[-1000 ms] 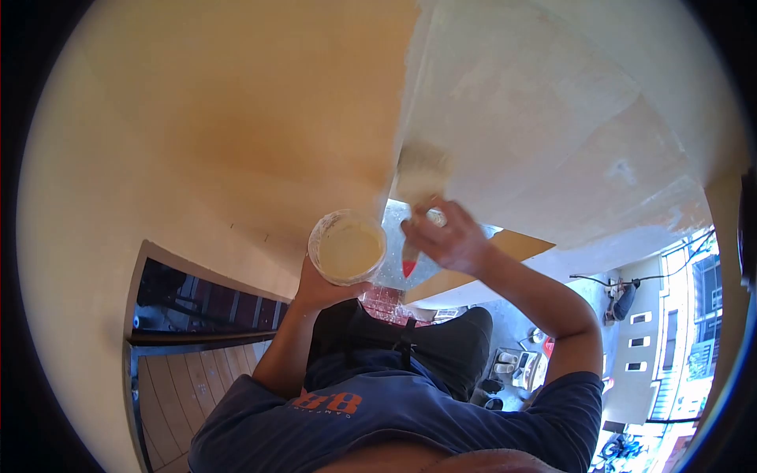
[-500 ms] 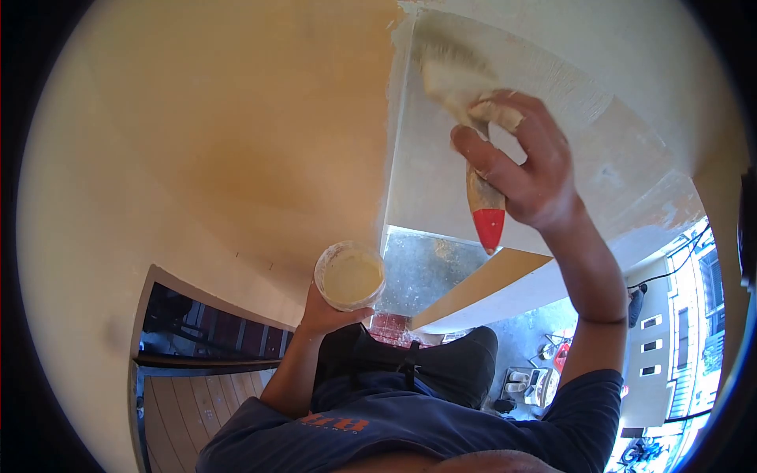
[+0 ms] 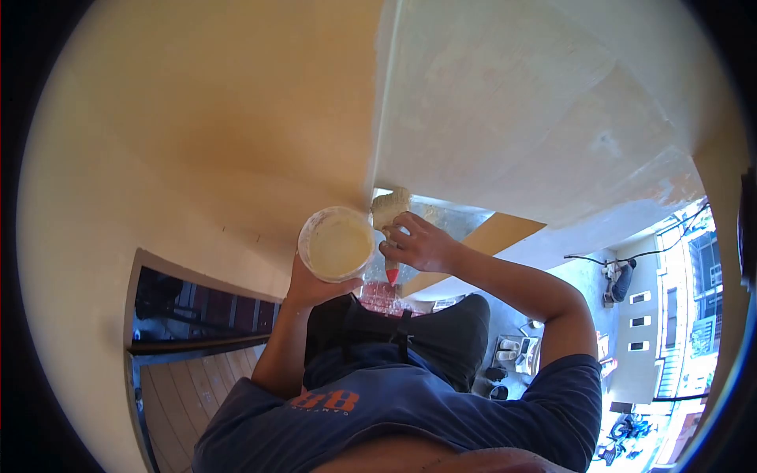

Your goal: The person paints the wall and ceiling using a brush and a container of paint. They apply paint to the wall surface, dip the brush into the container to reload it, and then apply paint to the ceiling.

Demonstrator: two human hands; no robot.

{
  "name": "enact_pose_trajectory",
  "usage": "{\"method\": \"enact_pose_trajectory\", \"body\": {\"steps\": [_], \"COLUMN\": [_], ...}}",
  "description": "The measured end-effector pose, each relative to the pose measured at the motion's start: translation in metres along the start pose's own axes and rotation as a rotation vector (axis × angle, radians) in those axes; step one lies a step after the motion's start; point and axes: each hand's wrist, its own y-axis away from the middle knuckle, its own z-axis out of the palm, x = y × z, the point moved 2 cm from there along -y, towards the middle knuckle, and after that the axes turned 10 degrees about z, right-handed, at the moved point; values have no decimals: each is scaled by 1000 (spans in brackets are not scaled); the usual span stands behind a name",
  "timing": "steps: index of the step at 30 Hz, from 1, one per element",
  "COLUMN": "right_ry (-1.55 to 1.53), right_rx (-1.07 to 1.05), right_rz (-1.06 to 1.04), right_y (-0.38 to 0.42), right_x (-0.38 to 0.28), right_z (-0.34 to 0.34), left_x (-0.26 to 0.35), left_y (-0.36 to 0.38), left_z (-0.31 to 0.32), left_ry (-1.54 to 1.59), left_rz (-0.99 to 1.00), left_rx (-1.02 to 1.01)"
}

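Observation:
My left hand is wrapped round a round tub from below and the side. Pale yellow paint fills part of it, and its rim is smeared. Just right of the tub, my right hand grips a wide paintbrush, fingers closed near the base of its bristles. Paint coats the bristles, which point up beside the tub's rim. The red tip of the handle hangs below my fingers.
A yellow wall meets a pale, patchy wall at a vertical edge ahead. Low on the left is an opening with dark bars. Far right, a person is by a wall; containers stand on the floor.
My right hand has come down and left with the brush, from the pale wall to beside the tub. The tub is slightly higher and further left in view.

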Motion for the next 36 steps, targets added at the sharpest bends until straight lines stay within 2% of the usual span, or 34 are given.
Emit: {"method": "enact_pose_trajectory", "body": {"steps": [2,5,7,10,15,19,20,23,27,30,33,36], "right_ry": [-32,34,148,188,88,-47,-57,-6,69,282,355,260], "right_rx": [35,109,281,354,164,40,99,162,434,596,566,355], "right_rz": [34,107,156,178,82,185,201,296,287,149,214,244], "right_y": [-2,-24,-31,-34,-3,4,5,-18,-46,-51,-39,-3], "right_x": [-3,-10,-9,-2,-2,-9,-2,19,28,21,23,19], "right_z": [-4,-57,-80,-73,22,38,36,-21,-122,-167,-154,-92], "left_x": [0,-3,0,1,2,1,1,0,-4,-6,-9,-10], "left_y": [5,13,13,11,7,12,13,17,16,15,15,16], "left_z": [-4,-9,-7,1,8,2,0,-6,-7,-4,-4,-6], "left_ry": [-57,-64,-57,-11,-35,-26,-28,-44,-61,-55,-51,-91], "left_rz": [27,35,36,22,37,25,21,-5,-1,21,17,-6], "left_rx": [-4,55,39,53,1,-1,7,15,23,15,5,-17]}}
